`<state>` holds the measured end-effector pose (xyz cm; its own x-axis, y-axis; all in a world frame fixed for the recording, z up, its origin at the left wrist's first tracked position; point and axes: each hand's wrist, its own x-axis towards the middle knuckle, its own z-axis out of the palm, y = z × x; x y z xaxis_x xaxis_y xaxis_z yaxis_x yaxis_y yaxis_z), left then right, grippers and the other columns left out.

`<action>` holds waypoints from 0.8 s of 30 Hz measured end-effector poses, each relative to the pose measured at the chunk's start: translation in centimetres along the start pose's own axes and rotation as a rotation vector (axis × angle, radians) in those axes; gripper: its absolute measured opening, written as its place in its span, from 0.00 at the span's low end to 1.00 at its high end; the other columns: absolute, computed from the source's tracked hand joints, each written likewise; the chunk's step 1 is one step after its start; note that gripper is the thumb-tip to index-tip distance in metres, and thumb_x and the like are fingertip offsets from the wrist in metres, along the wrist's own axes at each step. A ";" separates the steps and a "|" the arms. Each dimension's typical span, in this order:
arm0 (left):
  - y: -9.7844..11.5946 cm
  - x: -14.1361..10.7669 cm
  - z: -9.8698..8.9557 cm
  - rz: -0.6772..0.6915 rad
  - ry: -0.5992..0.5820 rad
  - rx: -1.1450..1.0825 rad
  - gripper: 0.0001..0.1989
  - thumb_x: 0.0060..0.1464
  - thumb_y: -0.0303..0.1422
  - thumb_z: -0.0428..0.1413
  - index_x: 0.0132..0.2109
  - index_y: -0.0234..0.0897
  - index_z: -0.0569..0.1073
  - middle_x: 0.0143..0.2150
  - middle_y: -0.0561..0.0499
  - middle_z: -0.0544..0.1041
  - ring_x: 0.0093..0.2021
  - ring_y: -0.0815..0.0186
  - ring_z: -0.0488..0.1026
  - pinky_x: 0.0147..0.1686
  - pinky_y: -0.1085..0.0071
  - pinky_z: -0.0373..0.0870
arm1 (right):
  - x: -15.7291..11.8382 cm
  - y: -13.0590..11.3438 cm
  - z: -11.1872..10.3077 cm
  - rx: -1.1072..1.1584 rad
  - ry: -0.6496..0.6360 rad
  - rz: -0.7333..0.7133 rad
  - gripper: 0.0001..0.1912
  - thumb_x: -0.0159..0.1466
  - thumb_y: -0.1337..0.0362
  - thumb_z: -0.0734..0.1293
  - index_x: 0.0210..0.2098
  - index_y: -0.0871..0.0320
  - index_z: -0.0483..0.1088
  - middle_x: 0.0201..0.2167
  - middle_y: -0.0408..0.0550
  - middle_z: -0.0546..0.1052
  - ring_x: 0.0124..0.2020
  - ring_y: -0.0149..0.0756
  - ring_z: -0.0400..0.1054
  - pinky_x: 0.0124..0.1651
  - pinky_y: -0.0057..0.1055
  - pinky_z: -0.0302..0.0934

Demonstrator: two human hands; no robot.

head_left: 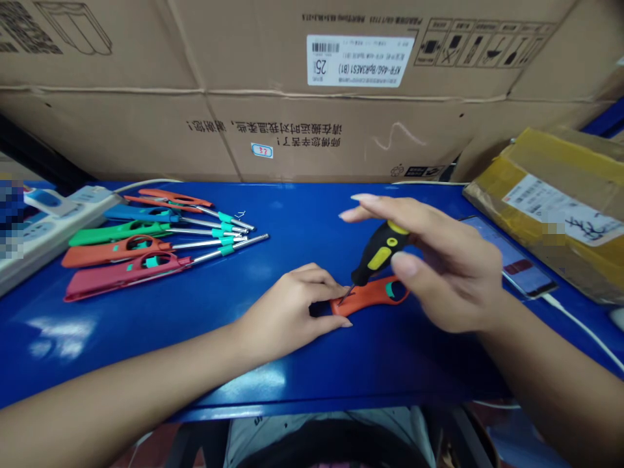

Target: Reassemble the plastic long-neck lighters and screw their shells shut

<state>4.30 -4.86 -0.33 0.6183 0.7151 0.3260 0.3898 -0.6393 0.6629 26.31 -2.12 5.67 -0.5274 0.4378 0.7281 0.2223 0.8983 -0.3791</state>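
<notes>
An orange lighter [369, 296] with a teal trigger lies on the blue table, its handle end toward the left. My left hand [307, 302] pinches that handle end between thumb and fingers. In my right hand [439, 260] is a black and yellow screwdriver [380, 253], tilted with its shaft pointing down-left. Its tip meets the lighter's handle near my left fingertips. My right thumb and fingers are around the screwdriver's grip. The lighter's right end is hidden behind my right hand.
Several long-nosed lighters [131, 266] lie fanned out at left, beside a white power strip [58, 221]. A phone [521, 266] with a white cable lies at right, near a taped parcel [546, 195]. A large cardboard box [273, 71] stands along the back.
</notes>
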 end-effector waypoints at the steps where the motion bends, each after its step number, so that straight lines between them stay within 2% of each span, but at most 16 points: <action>1: 0.0 0.0 0.0 -0.002 0.002 -0.002 0.17 0.53 0.35 0.68 0.48 0.32 0.80 0.41 0.47 0.80 0.42 0.64 0.75 0.45 0.67 0.72 | 0.0 -0.1 -0.1 0.019 -0.015 0.017 0.21 0.72 0.62 0.61 0.63 0.55 0.66 0.51 0.53 0.79 0.46 0.41 0.75 0.45 0.40 0.72; 3: 0.0 0.0 0.0 -0.002 0.006 -0.009 0.17 0.53 0.35 0.68 0.48 0.32 0.80 0.41 0.47 0.81 0.42 0.64 0.75 0.46 0.67 0.73 | 0.1 -0.2 -0.2 0.016 0.001 0.007 0.19 0.71 0.63 0.62 0.59 0.56 0.70 0.43 0.50 0.80 0.40 0.39 0.75 0.42 0.37 0.72; 5: 0.0 0.0 0.0 -0.002 0.002 -0.010 0.16 0.54 0.35 0.67 0.49 0.33 0.80 0.41 0.47 0.81 0.42 0.64 0.75 0.46 0.66 0.73 | 0.2 -0.2 -0.2 -0.042 0.041 -0.021 0.15 0.68 0.59 0.68 0.53 0.55 0.74 0.33 0.45 0.80 0.33 0.36 0.73 0.36 0.34 0.71; 6: 0.0 0.1 0.0 -0.003 -0.002 -0.010 0.16 0.54 0.35 0.67 0.49 0.34 0.80 0.41 0.47 0.81 0.42 0.63 0.75 0.46 0.66 0.73 | 0.2 -0.2 -0.3 -0.068 0.051 -0.027 0.16 0.66 0.56 0.70 0.52 0.54 0.75 0.32 0.44 0.79 0.33 0.35 0.73 0.36 0.33 0.71; 8: 0.0 0.1 -0.1 -0.011 -0.013 -0.009 0.17 0.54 0.35 0.67 0.50 0.35 0.80 0.41 0.47 0.81 0.42 0.63 0.75 0.45 0.65 0.73 | 0.1 -0.3 -0.4 -0.068 0.017 0.004 0.22 0.67 0.53 0.68 0.57 0.54 0.72 0.38 0.47 0.80 0.37 0.37 0.75 0.39 0.34 0.72; 11: 0.1 0.0 -0.1 -0.023 -0.012 -0.021 0.17 0.54 0.35 0.67 0.49 0.35 0.80 0.42 0.47 0.81 0.43 0.63 0.75 0.46 0.65 0.74 | -0.1 -0.4 -0.5 0.044 -0.102 0.098 0.28 0.72 0.57 0.61 0.69 0.52 0.58 0.51 0.51 0.79 0.44 0.39 0.76 0.42 0.36 0.74; 13: 0.1 0.0 -0.1 -0.020 -0.004 -0.017 0.16 0.53 0.35 0.67 0.48 0.35 0.81 0.41 0.47 0.81 0.42 0.63 0.75 0.46 0.65 0.74 | -0.2 -0.4 -0.4 0.058 -0.114 0.102 0.29 0.71 0.61 0.61 0.70 0.51 0.55 0.51 0.50 0.79 0.42 0.37 0.77 0.41 0.34 0.74; 17: 0.2 0.0 -0.2 -0.011 -0.011 0.007 0.14 0.54 0.34 0.67 0.48 0.36 0.81 0.39 0.48 0.80 0.41 0.63 0.75 0.45 0.66 0.73 | -0.2 -0.2 -0.3 -0.093 -0.049 0.010 0.28 0.65 0.58 0.71 0.63 0.50 0.67 0.50 0.47 0.80 0.42 0.37 0.77 0.44 0.31 0.74; 18: 0.2 0.0 -0.2 -0.012 -0.013 0.005 0.15 0.54 0.34 0.67 0.48 0.36 0.81 0.40 0.48 0.80 0.41 0.63 0.75 0.45 0.66 0.73 | -0.2 -0.2 -0.4 -0.100 -0.064 0.016 0.29 0.65 0.57 0.71 0.64 0.50 0.65 0.51 0.48 0.79 0.45 0.38 0.77 0.45 0.31 0.74; 20: 0.2 0.1 -0.1 -0.017 -0.012 -0.004 0.15 0.54 0.34 0.67 0.48 0.35 0.80 0.41 0.48 0.81 0.42 0.63 0.75 0.46 0.66 0.73 | -0.2 -0.2 -0.5 -0.053 -0.119 0.062 0.32 0.69 0.58 0.66 0.70 0.52 0.56 0.55 0.50 0.77 0.50 0.40 0.76 0.47 0.34 0.75; 22: 0.2 0.1 -0.1 -0.020 -0.008 -0.008 0.15 0.54 0.35 0.67 0.48 0.35 0.80 0.42 0.47 0.81 0.42 0.63 0.75 0.46 0.66 0.73 | -0.3 -0.2 -0.5 0.013 -0.158 0.104 0.34 0.71 0.62 0.61 0.73 0.53 0.48 0.57 0.53 0.75 0.50 0.40 0.76 0.46 0.34 0.75; 24: 0.2 0.1 -0.1 -0.018 -0.007 -0.002 0.15 0.54 0.35 0.67 0.48 0.35 0.80 0.41 0.48 0.81 0.42 0.63 0.75 0.46 0.65 0.73 | -0.4 -0.3 -0.4 0.016 -0.138 0.087 0.33 0.70 0.64 0.63 0.72 0.52 0.51 0.55 0.51 0.77 0.45 0.37 0.77 0.44 0.33 0.75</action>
<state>4.39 -4.91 -0.08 0.6161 0.7242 0.3096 0.3996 -0.6261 0.6695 26.78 -2.51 5.77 -0.6148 0.5032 0.6072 0.2592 0.8561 -0.4471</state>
